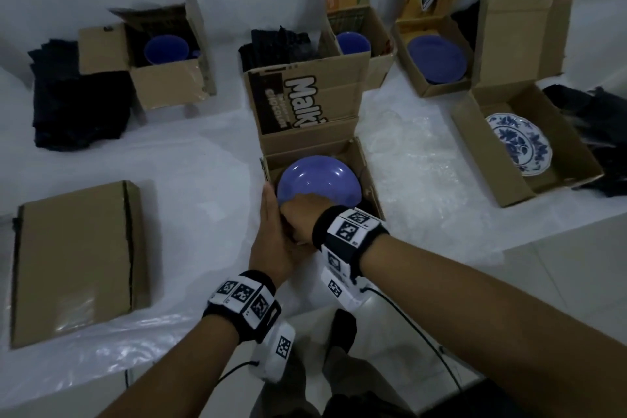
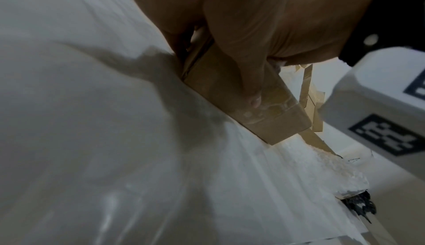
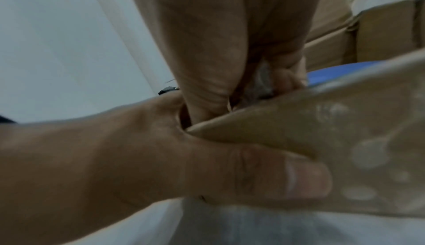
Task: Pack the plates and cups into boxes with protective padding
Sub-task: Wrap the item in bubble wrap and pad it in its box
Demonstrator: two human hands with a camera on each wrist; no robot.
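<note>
A blue plate (image 1: pixel 319 180) stands tilted inside the small open cardboard box (image 1: pixel 369 180) in front of me, its printed flap raised behind. My left hand (image 1: pixel 271 237) braces the box's near-left corner, fingers straight along the left wall, thumb (image 2: pixel 241 58) flat on the front wall (image 2: pixel 230 94). My right hand (image 1: pixel 302 217) reaches inside at the plate's near rim. Its fingers (image 3: pixel 218 49) curl around a greyish wad of padding (image 3: pixel 262 80) beside the plate (image 3: pixel 326 76). The left thumb (image 3: pixel 276 176) lies across the box wall (image 3: pixel 322 121).
A shut flat box (image 1: pixel 78 254) lies left. Open boxes behind hold a blue cup (image 1: pixel 166 47), another cup (image 1: pixel 353 41) and a blue plate (image 1: pixel 436 59). A floral plate (image 1: pixel 519 142) sits in a box at right. Black cloth piles (image 1: pixel 78 105) and bubble wrap (image 1: pixel 407 153) cover the white surface.
</note>
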